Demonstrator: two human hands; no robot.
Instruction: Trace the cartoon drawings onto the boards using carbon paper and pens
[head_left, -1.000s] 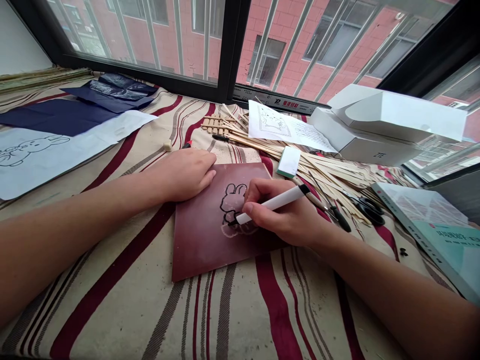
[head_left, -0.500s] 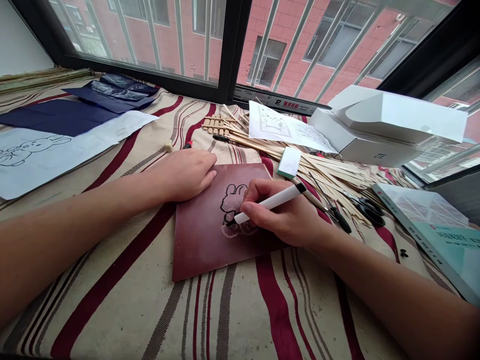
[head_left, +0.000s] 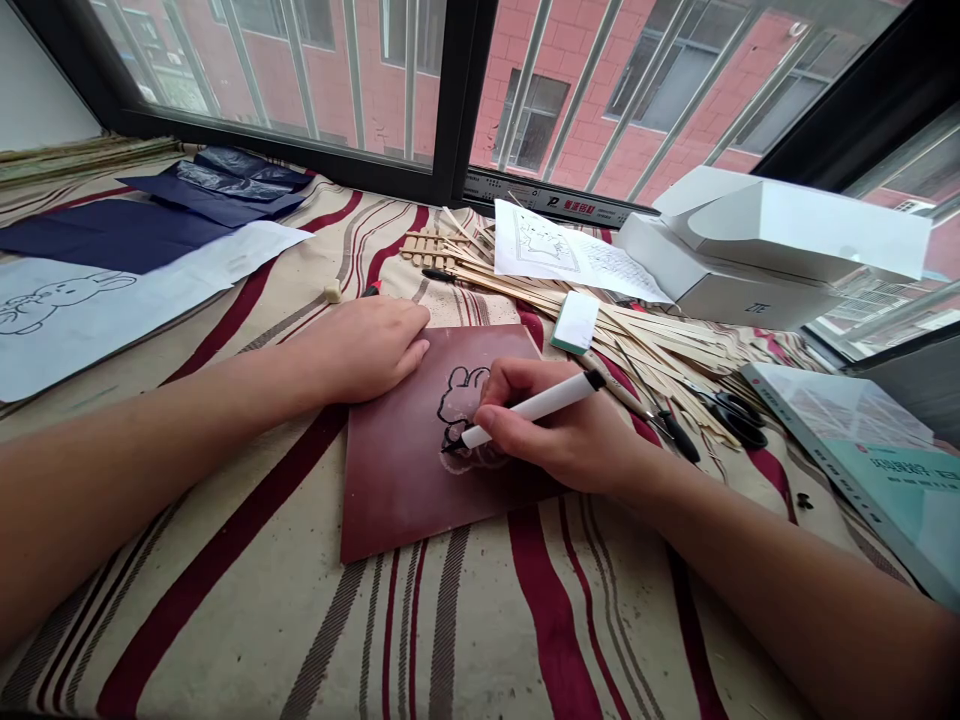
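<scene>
A dark red-brown square board (head_left: 405, 470) lies on the striped cloth in front of me. It carries a small cartoon animal drawing (head_left: 465, 400), partly in black line and partly in pale line; its right side is hidden behind my fingers. My right hand (head_left: 555, 425) grips a white marker (head_left: 532, 408) with a black end, its black tip down on the drawing's lower left. My left hand (head_left: 375, 345) rests flat over the board's upper left corner, holding nothing that I can see.
Thin wooden strips (head_left: 637, 350), a white-and-green block (head_left: 575, 322), black-handled scissors (head_left: 739, 418) and a printed sheet (head_left: 574, 250) lie behind the board. A white box (head_left: 750, 290) and a book (head_left: 862, 460) are right. Dark blue sheets (head_left: 97, 230) and a rabbit drawing (head_left: 150, 310) lie left.
The marker tip has shifted very slightly along the drawing's lower left. My left hand stays on the board's corner. The whole view has drifted a little.
</scene>
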